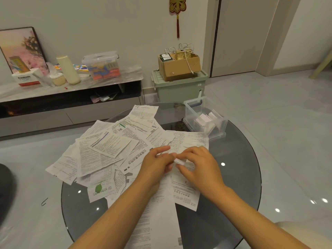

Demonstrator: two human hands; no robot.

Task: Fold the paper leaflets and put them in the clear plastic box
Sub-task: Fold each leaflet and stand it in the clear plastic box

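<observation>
On round glass table (233, 177) (grey tiled room), both grips pinch one folded leaflet (179, 161).

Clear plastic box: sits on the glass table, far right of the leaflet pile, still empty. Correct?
Not empty. The head view shows the clear plastic box already holding several folded leaflets. It does sit on the glass table, far right of the leaflet pile.
</observation>
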